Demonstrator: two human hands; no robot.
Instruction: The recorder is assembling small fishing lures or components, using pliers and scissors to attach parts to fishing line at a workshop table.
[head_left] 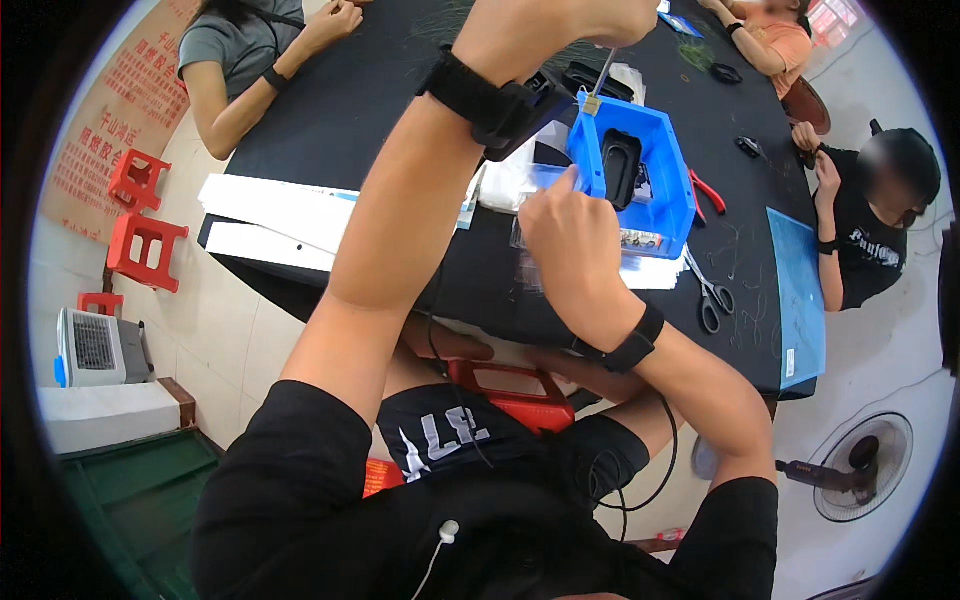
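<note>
The fingers of the right hand (572, 235) are curled in and pinched on the near-left rim of the blue bin (655, 180), thumb tip up against the wall. The fingers of the left hand (560, 25) are closed round a thin metal rod (603, 72), which slants down to a small brass-coloured piece (592, 103) at the bin's far-left corner; the fingertips themselves are cut off by the top edge.

Inside the bin lies a black oval part (620, 165), with a few small bits near the bin's front wall. The bin stands on the black tabletop (330, 120), on top of clear plastic bags (640, 270). Just right of the bin lie red-handled pliers (708, 192), and right of its front corner a pair of scissors (710, 295). Further right of the bin is a blue cutting mat (797, 290). Left of the bin, long white boxes (270, 215) lie at the tabletop's edge. Both wrists carry black bands. Other people sit beyond and to the right of the bin.
</note>
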